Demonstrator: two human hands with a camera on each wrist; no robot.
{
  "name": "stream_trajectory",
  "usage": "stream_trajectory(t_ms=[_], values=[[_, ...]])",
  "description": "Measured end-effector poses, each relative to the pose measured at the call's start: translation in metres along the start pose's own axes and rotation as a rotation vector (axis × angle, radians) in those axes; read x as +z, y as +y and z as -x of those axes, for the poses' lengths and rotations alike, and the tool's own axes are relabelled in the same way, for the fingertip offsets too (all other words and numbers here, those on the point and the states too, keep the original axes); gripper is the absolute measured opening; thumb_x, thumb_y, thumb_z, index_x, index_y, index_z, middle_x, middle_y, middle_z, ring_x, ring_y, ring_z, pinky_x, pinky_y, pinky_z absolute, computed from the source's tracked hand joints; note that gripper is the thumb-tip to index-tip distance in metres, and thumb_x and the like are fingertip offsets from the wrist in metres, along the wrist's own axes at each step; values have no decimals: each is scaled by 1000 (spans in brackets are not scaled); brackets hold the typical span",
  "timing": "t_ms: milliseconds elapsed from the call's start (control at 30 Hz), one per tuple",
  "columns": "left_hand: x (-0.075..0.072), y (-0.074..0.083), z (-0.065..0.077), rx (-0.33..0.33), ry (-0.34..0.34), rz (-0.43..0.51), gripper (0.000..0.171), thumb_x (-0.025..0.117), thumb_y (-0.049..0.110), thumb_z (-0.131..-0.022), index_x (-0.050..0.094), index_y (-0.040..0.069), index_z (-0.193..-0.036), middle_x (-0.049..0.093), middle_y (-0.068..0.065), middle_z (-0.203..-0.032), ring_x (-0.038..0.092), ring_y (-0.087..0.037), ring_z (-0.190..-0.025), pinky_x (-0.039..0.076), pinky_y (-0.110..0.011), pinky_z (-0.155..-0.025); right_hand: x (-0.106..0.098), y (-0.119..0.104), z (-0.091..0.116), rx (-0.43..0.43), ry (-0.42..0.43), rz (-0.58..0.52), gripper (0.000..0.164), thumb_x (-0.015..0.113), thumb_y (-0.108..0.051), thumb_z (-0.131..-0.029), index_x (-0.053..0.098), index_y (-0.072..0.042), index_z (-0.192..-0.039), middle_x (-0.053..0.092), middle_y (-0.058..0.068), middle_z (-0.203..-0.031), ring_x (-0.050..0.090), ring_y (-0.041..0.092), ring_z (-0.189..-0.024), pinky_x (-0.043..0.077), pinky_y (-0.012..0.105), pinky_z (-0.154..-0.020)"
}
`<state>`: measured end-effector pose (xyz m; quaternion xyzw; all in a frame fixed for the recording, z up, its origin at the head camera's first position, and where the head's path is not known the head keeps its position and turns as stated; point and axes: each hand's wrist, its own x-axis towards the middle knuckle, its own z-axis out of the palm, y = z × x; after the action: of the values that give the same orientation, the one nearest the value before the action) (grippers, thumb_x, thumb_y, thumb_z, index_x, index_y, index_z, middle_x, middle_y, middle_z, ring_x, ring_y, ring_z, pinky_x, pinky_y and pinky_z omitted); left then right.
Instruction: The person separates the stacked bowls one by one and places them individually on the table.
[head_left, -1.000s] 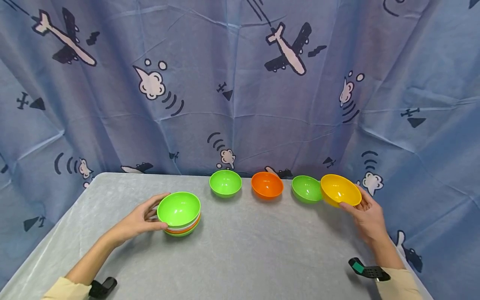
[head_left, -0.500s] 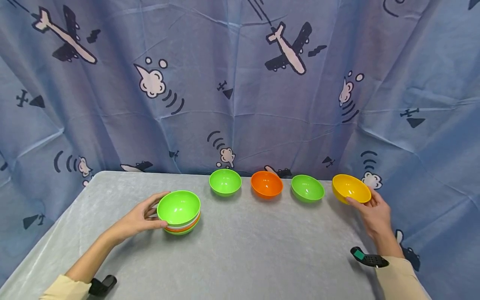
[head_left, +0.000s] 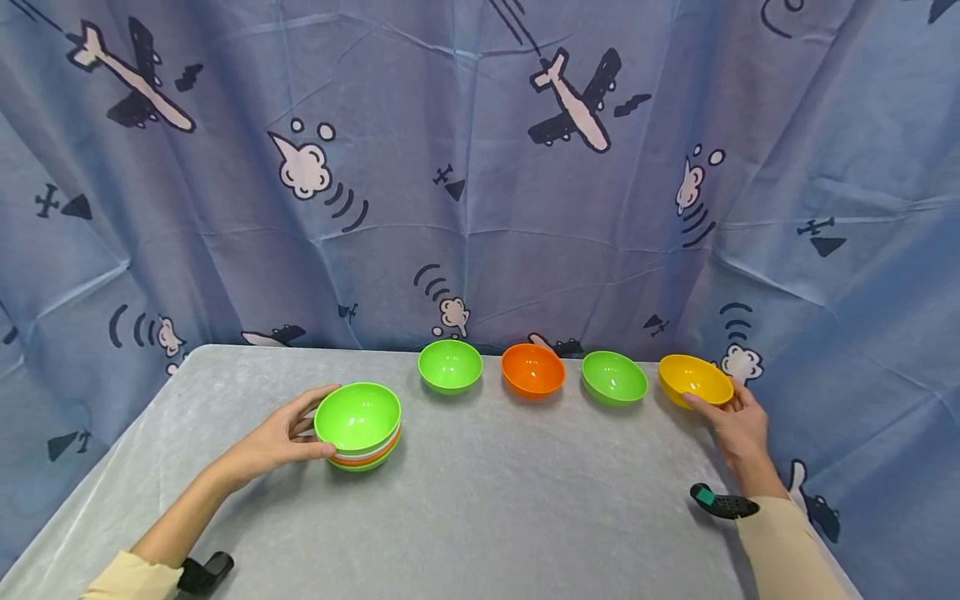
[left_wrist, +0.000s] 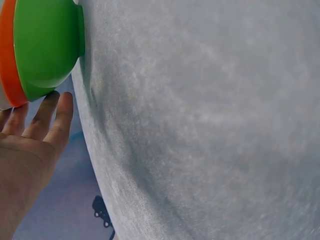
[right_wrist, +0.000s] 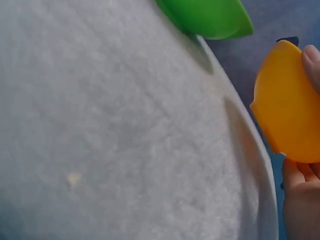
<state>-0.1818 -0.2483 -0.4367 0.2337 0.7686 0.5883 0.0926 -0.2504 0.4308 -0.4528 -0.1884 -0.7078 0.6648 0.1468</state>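
In the head view a yellow bowl (head_left: 696, 380) is at the right end of a row of bowls. My right hand (head_left: 738, 425) grips its right side, thumb at the near rim. The right wrist view shows this yellow bowl (right_wrist: 287, 102) close over the table edge, its shadow on the cloth. On the left, my left hand (head_left: 273, 442) holds the side of a bowl stack (head_left: 360, 425), thumb in front and fingers behind. Green tops the stack, with white, orange and green below. From the left wrist, fingertips touch the stack's green lower bowl (left_wrist: 47, 45).
Beside the yellow bowl along the far edge stand a green bowl (head_left: 615, 379), an orange bowl (head_left: 532, 372) and another green bowl (head_left: 450, 367). A grey-white cloth covers the table (head_left: 480, 500). Right behind it hangs a blue curtain (head_left: 390, 125) with airplane prints.
My right hand has moved the yellow bowl rightward, away from overlapping the green bowl, then lowered it toward the table and slightly back left. The left hand and stack have stayed put.
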Motion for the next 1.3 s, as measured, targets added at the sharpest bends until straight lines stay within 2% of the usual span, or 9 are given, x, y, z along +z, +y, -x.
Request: stream_trajectory(t_ms=[233, 500, 767, 867, 1100, 1200, 1300], values=[[0, 0, 0, 4, -1, -6, 82, 75, 5, -92, 26, -2, -158, 27, -26, -159, 38, -51, -136, 49, -31, -99, -4, 11, -6, 23, -5, 162, 109, 89, -38, -78, 25, -14, -163, 24, 8, -166, 26, 25, -149, 29, 29, -112], [2, 2, 0, 4, -2, 1, 82, 75, 4, -92, 27, -2, -158, 26, -27, -159, 37, -51, -137, 49, -30, -99, -7, 16, -5, 21, -32, 150, 113, 90, -38, -76, 23, -12, -163, 21, 8, -167, 22, 25, -150, 26, 29, -114], [1, 1, 0, 3, -3, 1, 82, 75, 4, -92, 27, 0, -158, 25, -27, -160, 37, -51, -137, 50, -30, -98, -11, 17, -3, 13, -81, 224, 113, 86, -39, -82, 15, -10, -164, 13, 11, -168, 17, 29, -151, 24, 34, -115], [1, 0, 0, 9, -8, 10, 82, 75, 3, -92, 26, -2, -158, 25, -27, -159, 37, -52, -136, 50, -29, -98, -14, 14, -2, -3, -126, 290, 113, 84, -40, -84, 10, -6, -163, 11, 16, -167, 16, 34, -150, 25, 40, -116], [1, -1, 0, 16, -13, 35, 85, 76, 1, -90, 24, -5, -157, 25, -27, -159, 35, -52, -137, 50, -33, -98, -30, -1, 2, -52, -295, 492, 118, 79, -43, -90, -4, 4, -159, 2, 33, -162, 14, 52, -145, 25, 63, -111], [1, -1, -1, 12, -14, 41, 89, 79, 1, -88, 24, -4, -157, 25, -28, -159, 34, -53, -137, 51, -36, -98, -36, -11, 2, -62, -324, 534, 118, 77, -44, -91, -7, 4, -158, 0, 34, -161, 14, 56, -144, 26, 67, -108], [1, -1, -1, 8, -14, 37, 91, 80, 2, -87, 23, -5, -157, 26, -28, -158, 34, -53, -137, 51, -37, -97, -40, -22, 2, -100, -338, 549, 112, 74, -43, -94, -4, 3, -160, 2, 32, -162, 15, 55, -144, 28, 65, -107]])
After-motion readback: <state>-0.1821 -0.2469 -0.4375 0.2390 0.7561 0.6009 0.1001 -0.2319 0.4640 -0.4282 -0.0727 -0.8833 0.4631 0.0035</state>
